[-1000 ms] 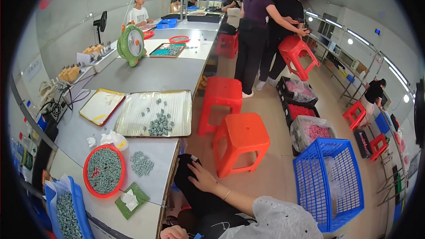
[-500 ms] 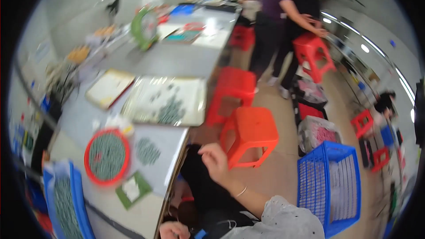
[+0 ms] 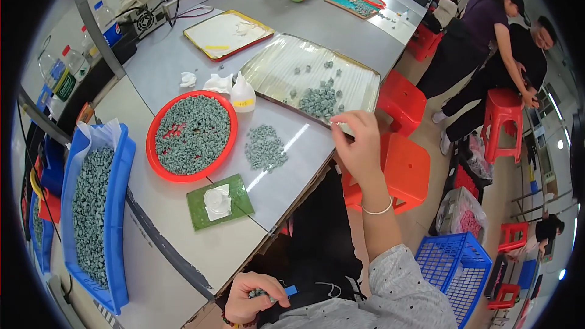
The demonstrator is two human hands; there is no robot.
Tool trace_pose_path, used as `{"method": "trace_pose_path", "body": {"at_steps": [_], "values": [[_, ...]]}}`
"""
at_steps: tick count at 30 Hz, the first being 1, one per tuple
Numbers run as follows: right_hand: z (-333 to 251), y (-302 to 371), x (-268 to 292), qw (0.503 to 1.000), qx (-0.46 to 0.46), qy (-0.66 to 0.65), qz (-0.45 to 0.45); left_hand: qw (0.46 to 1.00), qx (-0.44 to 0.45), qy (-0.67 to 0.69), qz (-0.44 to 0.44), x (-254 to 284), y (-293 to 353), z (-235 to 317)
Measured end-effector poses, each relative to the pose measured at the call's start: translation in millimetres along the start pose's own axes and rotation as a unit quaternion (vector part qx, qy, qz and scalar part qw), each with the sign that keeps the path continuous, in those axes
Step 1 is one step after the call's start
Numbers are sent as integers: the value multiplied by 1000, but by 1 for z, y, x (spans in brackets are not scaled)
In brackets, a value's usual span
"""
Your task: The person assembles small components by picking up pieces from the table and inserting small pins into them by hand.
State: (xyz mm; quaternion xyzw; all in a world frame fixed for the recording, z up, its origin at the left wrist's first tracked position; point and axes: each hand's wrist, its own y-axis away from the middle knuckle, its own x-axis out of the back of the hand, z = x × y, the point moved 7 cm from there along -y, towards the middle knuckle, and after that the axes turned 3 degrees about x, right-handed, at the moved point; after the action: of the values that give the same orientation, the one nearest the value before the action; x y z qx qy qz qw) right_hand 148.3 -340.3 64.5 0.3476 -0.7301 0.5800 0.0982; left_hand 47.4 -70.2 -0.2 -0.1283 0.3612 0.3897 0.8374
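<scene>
My left hand (image 3: pixel 250 297) is low at the table's near edge, its fingers curled round several small grey-green pieces (image 3: pixel 261 293); a small blue strip (image 3: pixel 290 290) shows by its fingertips. Raised by the near right edge of a lined tray (image 3: pixel 268 70), my right hand (image 3: pixel 361 146) has thumb and forefinger drawn together; whatever is between them is too small to make out. A heap of grey-green pieces (image 3: pixel 320 100) lies on that tray. A loose pile (image 3: pixel 265 148) is on the table. More fill a round red basket (image 3: pixel 234 140).
A blue tub (image 3: pixel 125 207) of grey-green pieces stands at left. A green square (image 3: pixel 198 212) with a white pad, a white squeeze bottle (image 3: pixel 242 94) and a second tray (image 3: pixel 228 33) lie about. Red stools (image 3: pixel 408 170) and a blue crate (image 3: pixel 454 268) stand right; two people are beyond.
The view has swung right-to-left across the scene, so the table sits more upright and nearer the middle. My right hand is now up beside the tray edge; my left shows more fully.
</scene>
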Motion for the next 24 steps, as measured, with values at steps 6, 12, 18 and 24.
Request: {"method": "trace_pose_path", "body": {"at_steps": [6, 12, 18, 24], "values": [[75, -20, 3, 983, -112, 3, -144, 998, 3, 66, -5, 6, 4, -4], [52, -31, -2, 985, -62, -24, -160, 993, 44, 106, -18, 3, 6, -10], [-31, -21, -41, 947, 2, -186, -261, 997, 35, 60, -15, 2, -1, -11], [-41, -17, -72, 945, 17, -173, -276, 1000, -12, -20, -1, 3, -1, -4]]}}
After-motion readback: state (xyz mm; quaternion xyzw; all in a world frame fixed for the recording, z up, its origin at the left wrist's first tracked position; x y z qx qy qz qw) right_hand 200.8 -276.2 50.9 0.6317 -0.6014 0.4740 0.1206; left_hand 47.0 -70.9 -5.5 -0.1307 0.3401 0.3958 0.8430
